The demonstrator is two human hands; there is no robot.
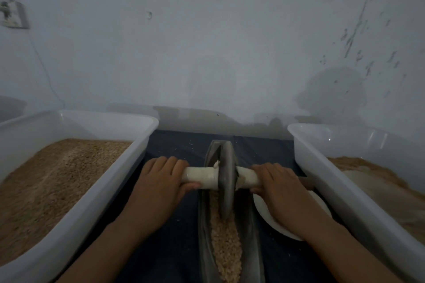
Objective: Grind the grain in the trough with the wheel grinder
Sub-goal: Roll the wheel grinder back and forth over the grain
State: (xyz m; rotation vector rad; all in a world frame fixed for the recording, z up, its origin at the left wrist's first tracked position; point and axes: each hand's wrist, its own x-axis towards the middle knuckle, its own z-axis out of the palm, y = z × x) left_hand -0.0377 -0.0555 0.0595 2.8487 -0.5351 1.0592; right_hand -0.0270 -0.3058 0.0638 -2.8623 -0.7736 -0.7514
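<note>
1. Grain (pixel 226 246) lies as a pale, coarse strip along the bottom of the trough (pixel 253 248), a long, narrow grey vessel that runs from the lower edge of the view toward the wall (pixel 207 41) and tapers to a point at its far end. The trough rests on a dark blue cloth (pixel 174 236) between two tubs.
2. Left tub (pixel 69 220): a large translucent white plastic bin, filled with brown granular material that slopes up toward its near side.
3. Right tub (pixel 340 190): a matching bin holding a lower, paler brown heap.
4. The wall behind is pale, scuffed and marked at the right, with a small box and a thin cable at the far left.
5. The wheel grinder (pixel 226 181), a dark grey disc standing upright on edge, sits in the trough with its lower rim in the grain. A whitish handle (pixel 200 177) passes through its centre and sticks out on both sides.
6. A white plate (pixel 262 211) lies on the cloth just right of the trough, partly hidden under the right forearm.
7. The left hand (pixel 158 188) grips the left end of the handle, fingers curled over the top and thumb underneath.
8. The right hand (pixel 276 188) grips the right end the same way, fingers wrapped over it.
</note>
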